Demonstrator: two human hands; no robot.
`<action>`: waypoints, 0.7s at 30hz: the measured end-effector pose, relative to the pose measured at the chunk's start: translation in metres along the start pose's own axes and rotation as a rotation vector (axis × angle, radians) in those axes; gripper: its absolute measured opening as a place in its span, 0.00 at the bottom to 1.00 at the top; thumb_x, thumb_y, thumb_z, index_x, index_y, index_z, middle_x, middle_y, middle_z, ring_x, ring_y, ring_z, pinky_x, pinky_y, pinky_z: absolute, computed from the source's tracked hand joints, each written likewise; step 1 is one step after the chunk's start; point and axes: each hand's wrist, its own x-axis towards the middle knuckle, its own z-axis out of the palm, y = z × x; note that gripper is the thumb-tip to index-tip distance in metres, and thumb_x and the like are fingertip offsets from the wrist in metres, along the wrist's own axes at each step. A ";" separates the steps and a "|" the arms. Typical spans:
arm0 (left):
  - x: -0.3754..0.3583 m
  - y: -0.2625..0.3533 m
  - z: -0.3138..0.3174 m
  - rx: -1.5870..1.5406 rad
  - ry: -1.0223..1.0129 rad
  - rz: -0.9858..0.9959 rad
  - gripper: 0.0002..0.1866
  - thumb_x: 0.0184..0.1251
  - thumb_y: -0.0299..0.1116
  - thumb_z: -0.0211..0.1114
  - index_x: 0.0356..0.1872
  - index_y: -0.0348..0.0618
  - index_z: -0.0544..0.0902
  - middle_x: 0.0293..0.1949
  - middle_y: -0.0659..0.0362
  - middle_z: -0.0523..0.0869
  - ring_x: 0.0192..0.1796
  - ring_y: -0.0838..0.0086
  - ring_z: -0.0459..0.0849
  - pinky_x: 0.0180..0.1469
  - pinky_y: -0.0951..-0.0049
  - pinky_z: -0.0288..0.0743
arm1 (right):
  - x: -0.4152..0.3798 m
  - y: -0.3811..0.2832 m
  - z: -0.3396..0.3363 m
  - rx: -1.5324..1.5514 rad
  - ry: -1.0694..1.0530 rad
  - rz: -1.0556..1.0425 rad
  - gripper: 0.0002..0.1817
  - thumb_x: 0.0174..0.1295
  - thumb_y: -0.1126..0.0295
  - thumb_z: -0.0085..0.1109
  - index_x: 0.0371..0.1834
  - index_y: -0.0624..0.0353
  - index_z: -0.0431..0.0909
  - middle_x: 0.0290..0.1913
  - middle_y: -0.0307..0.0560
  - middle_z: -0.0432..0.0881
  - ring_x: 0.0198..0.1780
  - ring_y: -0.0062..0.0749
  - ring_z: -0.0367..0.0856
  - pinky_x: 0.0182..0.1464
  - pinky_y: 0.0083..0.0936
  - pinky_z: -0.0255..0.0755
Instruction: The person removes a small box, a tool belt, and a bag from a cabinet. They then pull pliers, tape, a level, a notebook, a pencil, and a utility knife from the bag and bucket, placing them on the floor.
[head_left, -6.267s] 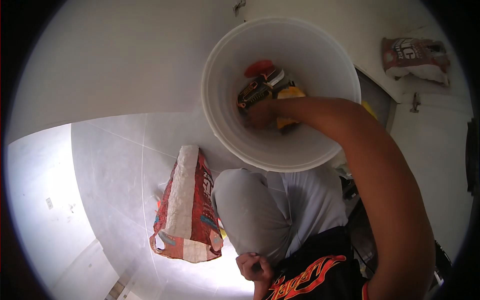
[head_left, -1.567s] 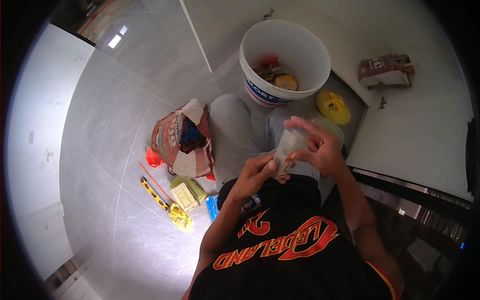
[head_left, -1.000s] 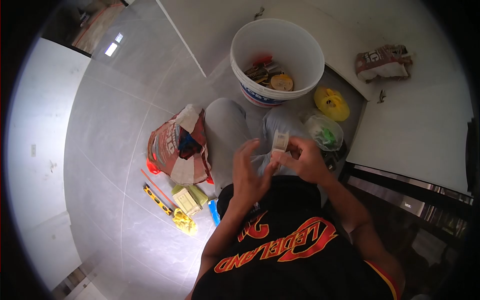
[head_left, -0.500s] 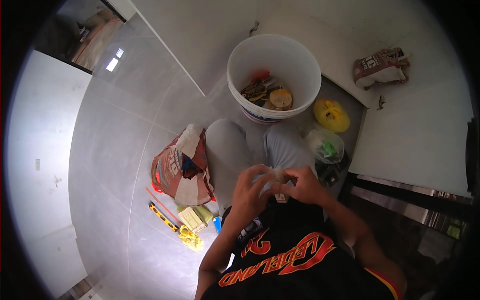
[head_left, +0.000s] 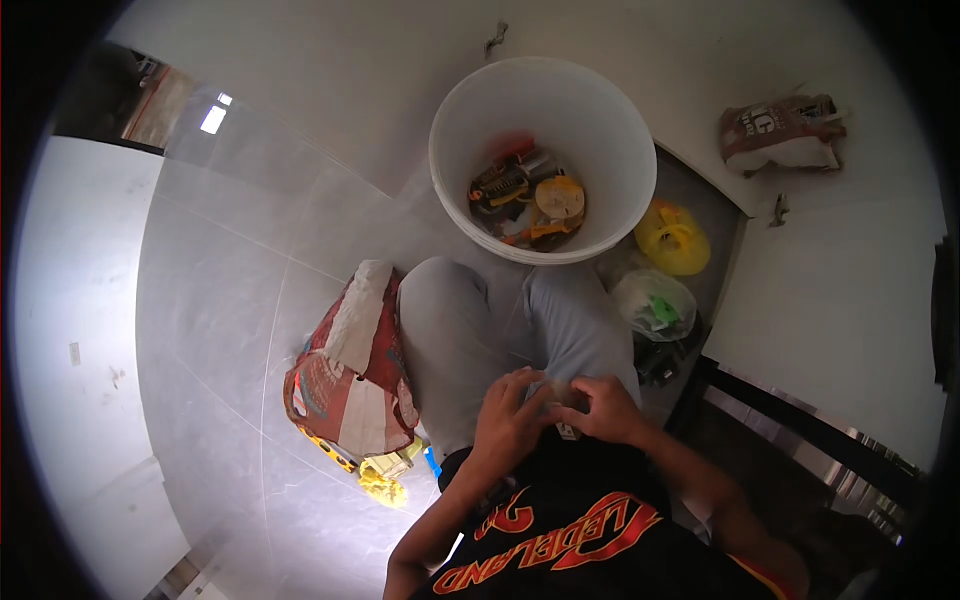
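My left hand (head_left: pixel 508 422) and my right hand (head_left: pixel 608 410) are close together over my lap, fingers bent and pinched. A small, pale, see-through piece is partly visible between the fingertips; its kind is too blurred to tell. Just beyond my knees stands a white bucket (head_left: pixel 447 190), with an orange-handled tool, a round tan disc and other tools at its bottom. A torn red-and-white paper bag (head_left: pixel 375 395) leans by my left leg.
Right of the bucket lie a yellow plastic bag (head_left: pixel 672 240) and a clear bag with something green (head_left: pixel 655 303). A yellow spirit level (head_left: pixel 328 452) and crumpled yellow plastic (head_left: pixel 382 488) are on the tiled floor. Another red bag (head_left: pixel 780 135) rests on the white panel at right.
The view has shifted, so the bucket looks larger and more of its inside shows. The paper bag now hides more of the spirit level. My hands remain together, fingers slightly moved.
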 end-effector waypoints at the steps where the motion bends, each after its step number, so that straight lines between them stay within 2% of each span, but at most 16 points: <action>1: 0.002 0.000 0.002 0.044 -0.040 -0.016 0.23 0.39 0.30 0.74 0.42 0.42 0.78 0.49 0.54 0.76 0.54 0.57 0.75 0.52 0.60 0.71 | -0.001 0.005 0.000 0.044 -0.030 0.068 0.22 0.48 0.57 0.70 0.24 0.65 0.71 0.17 0.47 0.73 0.17 0.27 0.70 0.22 0.25 0.64; 3: 0.006 0.001 0.006 0.085 -0.088 -0.039 0.24 0.39 0.31 0.74 0.43 0.42 0.77 0.50 0.54 0.76 0.53 0.56 0.75 0.52 0.60 0.70 | -0.004 0.013 0.000 0.094 -0.064 0.143 0.22 0.49 0.58 0.70 0.27 0.65 0.70 0.18 0.47 0.74 0.18 0.26 0.71 0.23 0.24 0.65; 5: 0.010 0.002 0.010 0.030 -0.140 -0.110 0.20 0.44 0.33 0.70 0.42 0.42 0.78 0.50 0.54 0.76 0.52 0.57 0.75 0.53 0.59 0.68 | -0.006 0.019 -0.001 0.127 -0.128 0.248 0.22 0.49 0.61 0.71 0.31 0.63 0.67 0.20 0.42 0.75 0.21 0.20 0.71 0.23 0.22 0.65; 9: 0.021 -0.005 0.009 0.050 -0.181 -0.098 0.18 0.40 0.30 0.71 0.38 0.43 0.79 0.49 0.56 0.77 0.51 0.58 0.76 0.53 0.59 0.68 | -0.008 0.030 -0.003 0.283 -0.222 0.343 0.21 0.50 0.64 0.71 0.30 0.61 0.65 0.20 0.38 0.74 0.22 0.14 0.70 0.23 0.19 0.64; 11: 0.020 -0.018 0.014 -0.198 -0.216 -0.112 0.16 0.38 0.27 0.71 0.32 0.43 0.78 0.46 0.57 0.78 0.51 0.59 0.76 0.52 0.61 0.69 | -0.009 0.031 -0.003 0.369 -0.221 0.349 0.19 0.51 0.66 0.70 0.29 0.60 0.66 0.20 0.35 0.73 0.24 0.10 0.69 0.22 0.16 0.62; 12: 0.018 -0.021 0.018 -0.197 -0.222 -0.119 0.16 0.38 0.27 0.71 0.32 0.43 0.78 0.46 0.57 0.78 0.51 0.59 0.76 0.52 0.61 0.69 | -0.008 0.030 -0.003 0.376 -0.225 0.354 0.19 0.51 0.66 0.70 0.29 0.60 0.66 0.20 0.35 0.73 0.24 0.10 0.69 0.22 0.16 0.62; 14: 0.014 -0.023 0.027 -0.345 -0.133 -0.168 0.13 0.37 0.24 0.71 0.27 0.43 0.77 0.43 0.59 0.79 0.52 0.59 0.77 0.53 0.61 0.69 | -0.008 0.030 -0.003 0.392 -0.162 0.381 0.20 0.51 0.59 0.69 0.29 0.61 0.68 0.22 0.42 0.74 0.25 0.18 0.70 0.27 0.21 0.66; 15: 0.014 -0.024 0.032 -0.344 -0.138 -0.173 0.13 0.37 0.24 0.71 0.27 0.43 0.77 0.43 0.59 0.79 0.52 0.59 0.77 0.53 0.61 0.69 | -0.011 0.033 0.000 0.399 -0.164 0.385 0.20 0.51 0.59 0.69 0.29 0.61 0.68 0.22 0.42 0.74 0.25 0.18 0.70 0.27 0.21 0.66; 17: 0.015 -0.024 0.040 -0.391 -0.044 -0.170 0.13 0.38 0.23 0.72 0.29 0.43 0.79 0.45 0.58 0.80 0.53 0.60 0.77 0.54 0.63 0.69 | -0.017 0.042 0.009 0.695 -0.067 0.465 0.18 0.54 0.62 0.67 0.31 0.61 0.68 0.25 0.39 0.76 0.27 0.15 0.72 0.29 0.18 0.68; 21: 0.039 -0.007 0.026 -0.245 -0.099 -0.160 0.13 0.40 0.22 0.71 0.31 0.43 0.81 0.47 0.57 0.80 0.53 0.60 0.78 0.54 0.63 0.69 | -0.008 0.043 0.006 0.715 0.038 0.465 0.15 0.56 0.65 0.66 0.35 0.60 0.68 0.29 0.38 0.77 0.30 0.15 0.75 0.31 0.17 0.70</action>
